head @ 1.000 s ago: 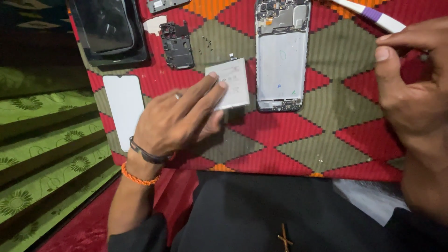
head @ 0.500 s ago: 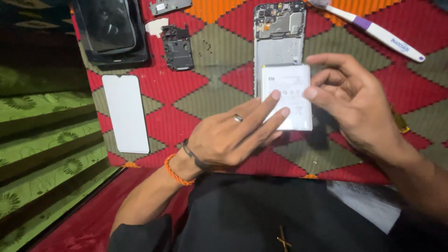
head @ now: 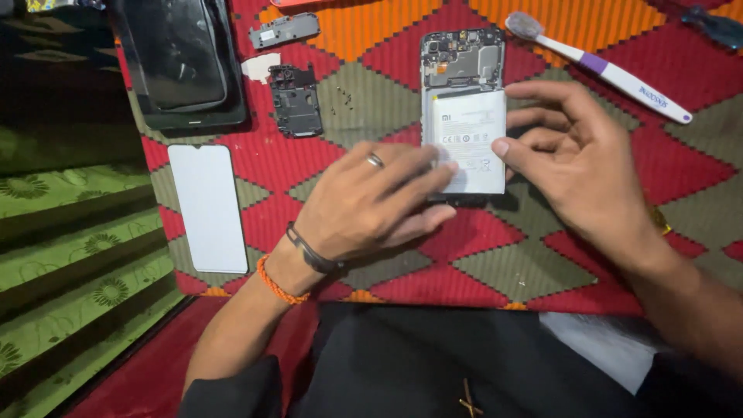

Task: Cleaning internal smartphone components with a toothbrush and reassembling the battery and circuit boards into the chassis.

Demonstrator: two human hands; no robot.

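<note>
Head view, looking straight down on a red, orange and olive patterned cloth (head: pixel 588 263). Far left, a white screen protector (head: pixel 209 205) lies flat near the cloth's edge, and above it sits a black phone display (head: pixel 178 58), face up. Next along, a dark plastic inner cover (head: pixel 294 101), a small grey bracket (head: pixel 282 31) above it, and a few tiny screws (head: pixel 344 97) loose on the cloth. Now the middle: the left hand (head: pixel 364 205), ring on one finger, lies palm down, fingers together and stretched out flat, their tips pressing on the lower left part of the white battery (head: pixel 468 143). That battery sits in the open phone frame (head: pixel 462 58), with the circuit board showing bare above it. The right hand (head: pixel 576 166) comes in from the other side, fingers loosely spread, thumb tip touching the battery's right edge; it grips nothing. Further right, a white and purple toothbrush (head: pixel 611 73) lies diagonally, well apart from both hands.
</note>
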